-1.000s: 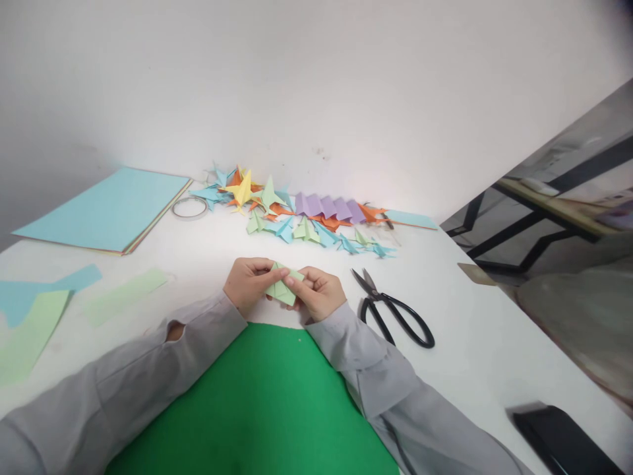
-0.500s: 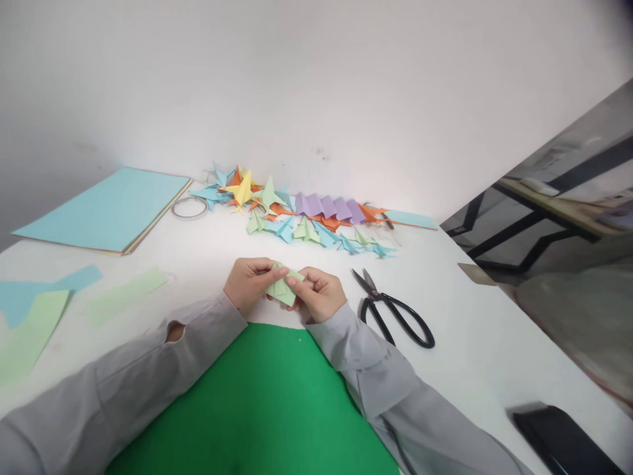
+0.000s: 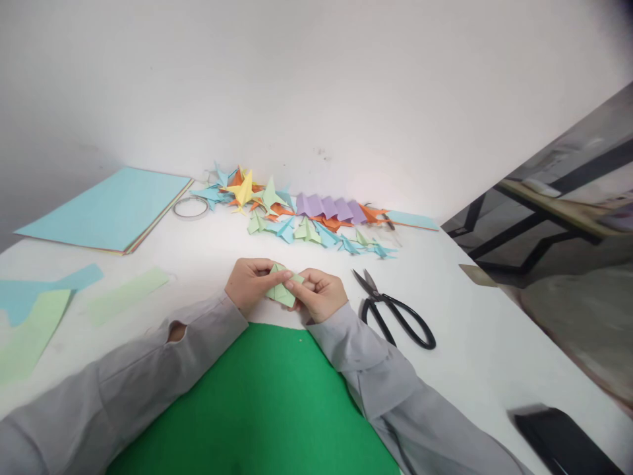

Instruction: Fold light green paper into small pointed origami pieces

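A small folded piece of light green paper point(image 3: 281, 294) is held up between both hands, above the white table near its front edge. My left hand point(image 3: 251, 284) pinches it from the left, thumb on top. From the right, my right hand point(image 3: 320, 293) grips the same paper, its thumb close to the left one. The fingers behind the paper are mostly hidden. To the right of my right hand lie scissors point(image 3: 376, 297) with black handles, their blades slightly apart and pointing away from me.
Folded paper figures point(image 3: 306, 231) in several colours line the wall. A stack of coloured paper point(image 3: 109, 208) and a roll of tape point(image 3: 190, 207) lie back left. Green paper scraps point(image 3: 129, 295) and blue ones point(image 3: 88, 277) sit left. A black object point(image 3: 558, 435) lies front right.
The folded green paper has turned slightly in my fingers. Both hands keep nearly the same place and grip; the rest of the table looks the same.
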Available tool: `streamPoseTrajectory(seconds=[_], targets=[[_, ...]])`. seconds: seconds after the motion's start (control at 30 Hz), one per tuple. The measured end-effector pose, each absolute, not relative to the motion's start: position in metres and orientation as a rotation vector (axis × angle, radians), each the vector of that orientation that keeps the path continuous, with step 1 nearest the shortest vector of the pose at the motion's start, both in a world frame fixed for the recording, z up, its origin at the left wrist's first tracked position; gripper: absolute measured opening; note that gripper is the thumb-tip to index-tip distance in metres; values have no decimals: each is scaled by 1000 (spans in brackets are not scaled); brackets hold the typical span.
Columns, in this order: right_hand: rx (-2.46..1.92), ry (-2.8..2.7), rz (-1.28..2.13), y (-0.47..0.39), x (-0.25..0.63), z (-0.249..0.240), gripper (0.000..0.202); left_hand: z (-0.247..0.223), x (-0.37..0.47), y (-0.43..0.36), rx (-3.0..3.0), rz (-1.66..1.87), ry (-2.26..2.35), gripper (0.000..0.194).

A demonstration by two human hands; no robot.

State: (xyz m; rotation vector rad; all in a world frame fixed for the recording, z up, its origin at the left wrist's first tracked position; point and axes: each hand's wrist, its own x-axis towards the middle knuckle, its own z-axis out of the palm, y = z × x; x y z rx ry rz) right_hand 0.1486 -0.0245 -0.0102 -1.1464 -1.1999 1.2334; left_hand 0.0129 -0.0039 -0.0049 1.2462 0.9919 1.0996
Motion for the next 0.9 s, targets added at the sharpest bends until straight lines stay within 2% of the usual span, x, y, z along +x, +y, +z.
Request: streamPoseTrajectory(seconds=[0.3,0.9], targets=[[-1167,-1209,1228,-25,148,-10,28,-6,12,-3,1253,1106,973,17],[-1130,-1167,1297,-22,149,-12,28,-6,14,-4,1018,1033,854,28]])
